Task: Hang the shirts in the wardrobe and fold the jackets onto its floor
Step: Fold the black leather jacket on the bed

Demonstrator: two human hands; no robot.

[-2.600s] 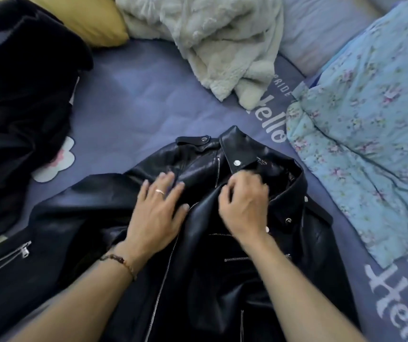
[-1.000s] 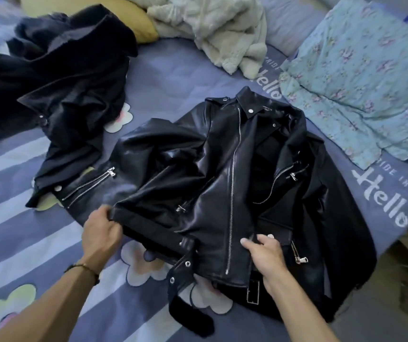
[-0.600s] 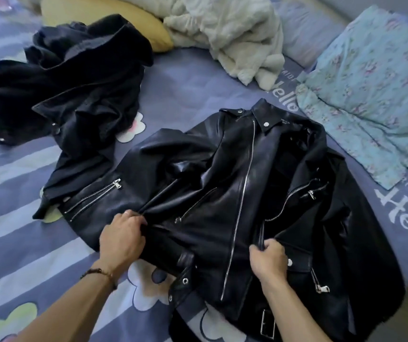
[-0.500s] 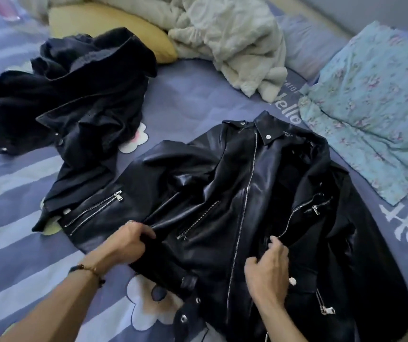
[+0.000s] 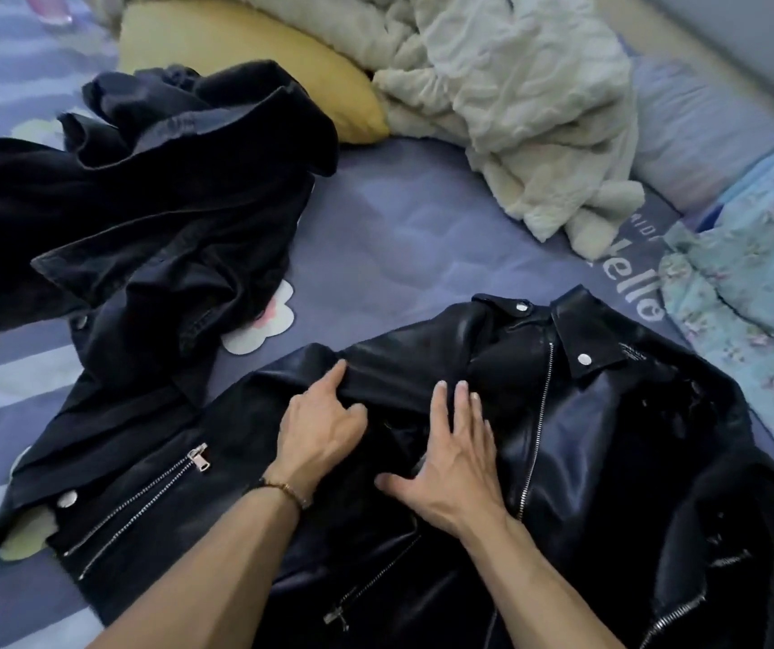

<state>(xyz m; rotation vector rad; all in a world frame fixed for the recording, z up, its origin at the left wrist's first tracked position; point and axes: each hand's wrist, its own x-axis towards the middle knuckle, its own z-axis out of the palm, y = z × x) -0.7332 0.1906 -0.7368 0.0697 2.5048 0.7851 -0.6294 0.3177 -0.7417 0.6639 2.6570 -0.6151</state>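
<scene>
black leather jacket [image 5: 586, 437] lies front-up on the bed [image 5: 399, 236], collar away from the person. left hand [image 5: 319, 428] pinches a fold at the shoulder-sleeve seam, fingers curled on the leather. right hand [image 5: 450, 466] lies flat on the chest, fingers straight and spread, gripping nothing. judgement: to fold well, keep the flat hand pinning the front, bring the sleeve across straight, and smooth it first since stiff leather will likely spring back. count: 1 leather jacket, 1 black denim jacket [image 5: 141, 217] crumpled beside its left sleeve, 1 cream fleece [image 5: 516, 100], 1 yellow pillow [image 5: 253, 67], 1 floral blue cloth [image 5: 759, 283]. wardrobe out of view.
</scene>
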